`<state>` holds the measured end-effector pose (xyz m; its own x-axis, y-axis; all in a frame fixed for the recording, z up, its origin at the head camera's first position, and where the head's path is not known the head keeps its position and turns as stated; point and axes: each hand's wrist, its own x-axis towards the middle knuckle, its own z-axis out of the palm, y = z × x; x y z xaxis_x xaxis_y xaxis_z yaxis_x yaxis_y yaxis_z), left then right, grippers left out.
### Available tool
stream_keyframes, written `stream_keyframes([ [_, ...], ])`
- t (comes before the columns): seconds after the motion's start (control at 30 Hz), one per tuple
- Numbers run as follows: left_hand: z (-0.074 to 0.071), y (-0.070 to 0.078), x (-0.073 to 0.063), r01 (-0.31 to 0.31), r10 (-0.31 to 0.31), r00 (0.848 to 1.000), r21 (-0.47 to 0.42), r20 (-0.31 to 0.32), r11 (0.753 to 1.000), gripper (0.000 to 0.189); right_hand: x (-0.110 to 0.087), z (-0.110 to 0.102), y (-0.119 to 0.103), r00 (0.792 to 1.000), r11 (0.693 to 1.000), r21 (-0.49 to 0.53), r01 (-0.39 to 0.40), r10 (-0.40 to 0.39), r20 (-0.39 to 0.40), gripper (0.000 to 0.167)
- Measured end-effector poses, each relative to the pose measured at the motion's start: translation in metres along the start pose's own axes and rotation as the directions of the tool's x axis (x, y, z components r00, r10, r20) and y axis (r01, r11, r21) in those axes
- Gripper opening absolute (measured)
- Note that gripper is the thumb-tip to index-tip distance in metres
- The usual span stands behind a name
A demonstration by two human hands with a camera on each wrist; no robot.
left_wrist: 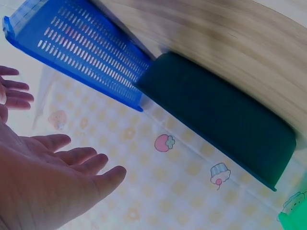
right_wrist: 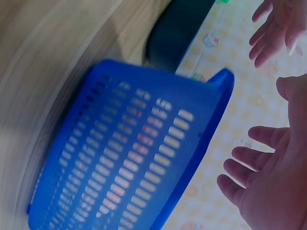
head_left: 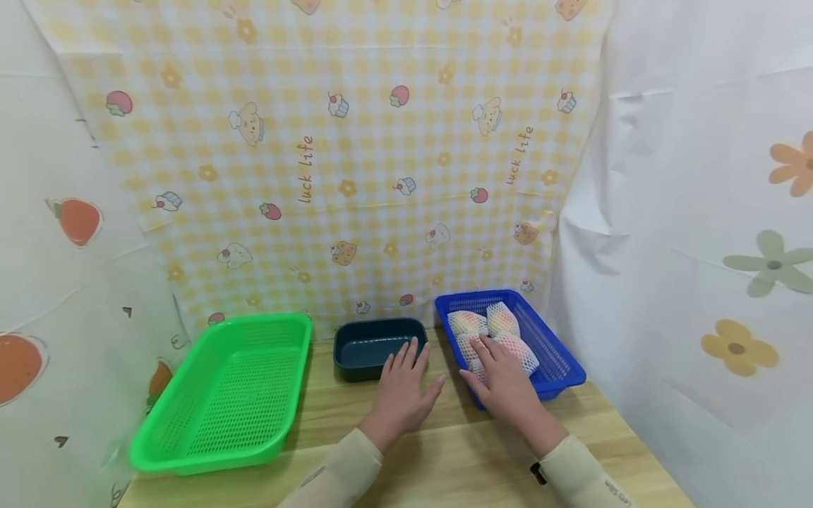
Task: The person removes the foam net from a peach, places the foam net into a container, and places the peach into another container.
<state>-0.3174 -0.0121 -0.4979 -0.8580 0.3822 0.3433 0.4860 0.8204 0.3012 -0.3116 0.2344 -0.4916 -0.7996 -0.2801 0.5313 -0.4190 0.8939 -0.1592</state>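
Both hands are raised over the table with fingers stretched out, holding nothing. In the head view my left hand (head_left: 403, 388) overlaps the front right of a dark green rectangular box (head_left: 352, 368), which has nothing showing inside. My right hand (head_left: 504, 384) overlaps the near left part of a blue perforated basket (head_left: 552, 342). Several round fruits in white foam nets (head_left: 516, 351), reddish and yellow beneath the mesh, lie in that basket, partly hidden behind the right hand. Both wrist views show straight fingers apart from the basket wall (right_wrist: 129, 143) and the box side (left_wrist: 216, 115).
A bright green perforated basket (head_left: 244, 395) stands at the left on the wooden table (head_left: 438, 466). Behind the containers hangs a yellow checked cloth (head_left: 375, 155) with printed cartoons. White patterned cloth (head_left: 692, 233) closes off the right side, and similar cloth the left.
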Motion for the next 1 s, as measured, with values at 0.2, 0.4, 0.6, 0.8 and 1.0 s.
stream_keyframes([
  [0.2,0.014,0.013,0.015,-0.013,0.013,1.000,-0.007,0.024,1.000,0.079,-0.005,-0.010,0.021,0.999,0.999,0.017,-0.044,0.044,-0.001,0.068],
  [0.4,0.025,0.028,0.030,-0.037,0.036,0.999,0.025,0.035,0.999,0.081,-0.005,-0.020,0.037,0.997,0.997,0.003,-0.075,0.075,-0.006,0.067],
  [0.6,0.030,0.042,0.042,-0.050,0.050,0.998,0.015,0.031,0.999,0.078,-0.001,-0.022,0.047,0.998,0.998,-0.005,-0.069,0.069,0.000,0.064],
  [0.8,0.035,0.050,0.049,-0.063,0.061,0.998,0.047,0.031,0.997,0.079,-0.001,-0.023,0.051,0.997,0.997,-0.026,-0.073,0.074,0.007,0.067],
  [1.0,0.042,0.056,0.055,-0.074,0.072,0.997,0.056,0.032,0.996,0.080,-0.004,-0.027,0.055,0.997,0.996,-0.042,-0.074,0.074,0.003,0.065],
])
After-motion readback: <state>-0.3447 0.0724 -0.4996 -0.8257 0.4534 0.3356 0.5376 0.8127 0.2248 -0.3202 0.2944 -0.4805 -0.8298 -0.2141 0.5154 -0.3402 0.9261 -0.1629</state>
